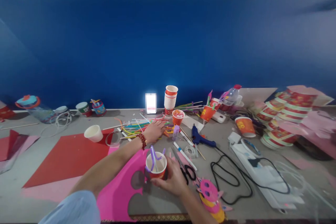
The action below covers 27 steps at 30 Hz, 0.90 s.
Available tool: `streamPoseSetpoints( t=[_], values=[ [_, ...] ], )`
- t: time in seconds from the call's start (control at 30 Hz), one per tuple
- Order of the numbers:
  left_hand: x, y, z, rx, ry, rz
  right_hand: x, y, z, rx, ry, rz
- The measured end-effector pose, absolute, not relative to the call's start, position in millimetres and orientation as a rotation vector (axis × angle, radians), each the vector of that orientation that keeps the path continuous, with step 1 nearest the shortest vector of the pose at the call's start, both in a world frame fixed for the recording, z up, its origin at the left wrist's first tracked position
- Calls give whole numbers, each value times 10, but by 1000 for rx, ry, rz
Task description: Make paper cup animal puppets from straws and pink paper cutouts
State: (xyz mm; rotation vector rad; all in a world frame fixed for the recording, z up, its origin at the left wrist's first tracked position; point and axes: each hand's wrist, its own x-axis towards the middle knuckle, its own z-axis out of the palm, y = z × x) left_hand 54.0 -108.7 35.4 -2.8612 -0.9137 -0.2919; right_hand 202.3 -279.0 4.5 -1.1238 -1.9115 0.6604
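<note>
My right hand (172,178) is wrapped round the side of a paper cup (156,163) near the front of the table. Purple pipe cleaners (152,154) stand bent inside that cup and over its rim. Beyond it, my left hand (154,131), with a red bead bracelet at the wrist, reaches palm down over a pile of coloured pipe cleaners (136,125); its fingers are spread. Whether its fingertips touch the pile is hard to tell. Just right of my left hand stands a small purple-capped tube (176,132).
Scissors (183,168), a blue glue gun (201,138) with a looping black cable and a white power strip (258,178) lie right. Red paper (68,157) and pink paper (118,189) spread left. Stacked cups (170,99) and a lit phone (151,103) stand behind; a pink-and-yellow figure (208,192) lies front right.
</note>
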Motion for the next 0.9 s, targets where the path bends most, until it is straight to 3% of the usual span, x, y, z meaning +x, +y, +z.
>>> streamPoseSetpoints(
  t=[0.23, 0.5, 0.7, 0.9],
  values=[
    [380, -1134, 632, -2900, -1071, -794, 2021, -2765, -124, -1256, -1770, 600],
    [-70, -974, 954, -2726, -1430, -1439, 1961, -2643, 78, -1274, -1742, 669],
    [-97, -1046, 1181, -2701, -1377, -1568, 1872, -2503, -34, -1300, -1794, 470],
    [664, -912, 1616, -2849, -1076, -1435, 1869, -2534, -159, -1191, -1817, 434]
  ],
)
